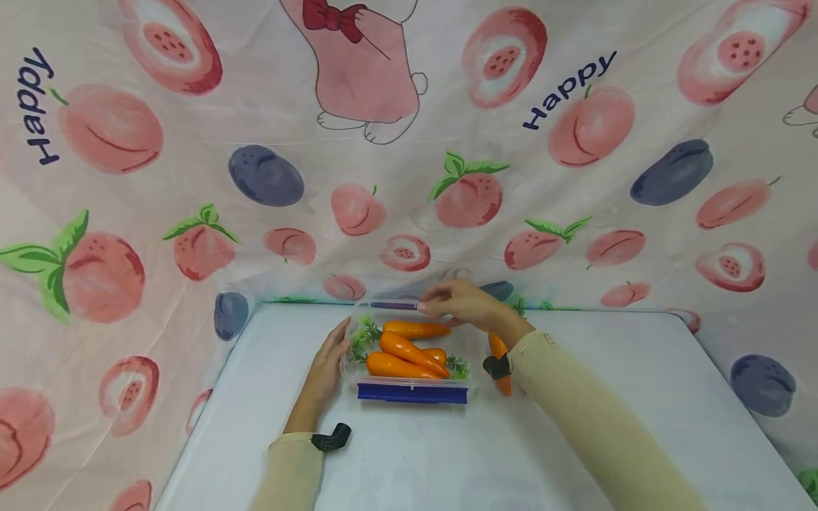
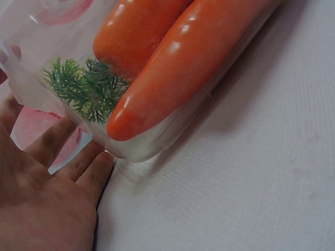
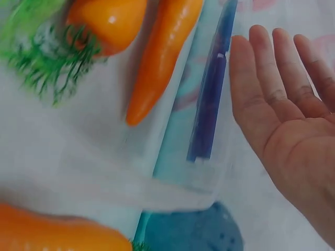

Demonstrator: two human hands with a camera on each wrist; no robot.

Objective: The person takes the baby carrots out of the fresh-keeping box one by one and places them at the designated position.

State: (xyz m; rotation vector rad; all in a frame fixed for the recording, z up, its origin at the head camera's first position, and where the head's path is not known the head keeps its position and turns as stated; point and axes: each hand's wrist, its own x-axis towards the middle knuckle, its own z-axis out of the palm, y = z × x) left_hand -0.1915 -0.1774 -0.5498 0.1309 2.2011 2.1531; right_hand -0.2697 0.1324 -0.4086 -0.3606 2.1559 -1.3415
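Observation:
A clear plastic box [image 1: 478,355] stands on the table with several orange carrots [image 1: 405,351] in it, green leafy tops [image 1: 363,335] among them. One blue latch flap [image 1: 412,393] hangs along its front side; another blue latch flap [image 3: 210,104] runs along the far side. My left hand [image 1: 329,365] is against the box's left wall, its fingers [image 2: 94,172] extended along the lower corner. At the far rim is my right hand [image 1: 473,304], with straight fingers [image 3: 264,68] beside the far latch flap.
Another carrot [image 1: 505,383] lies on the white table [image 1: 409,461] to the right of the box, partly hidden under my right wrist. Behind the table hangs a fruit-patterned cloth [image 1: 396,163], close to the box's far side.

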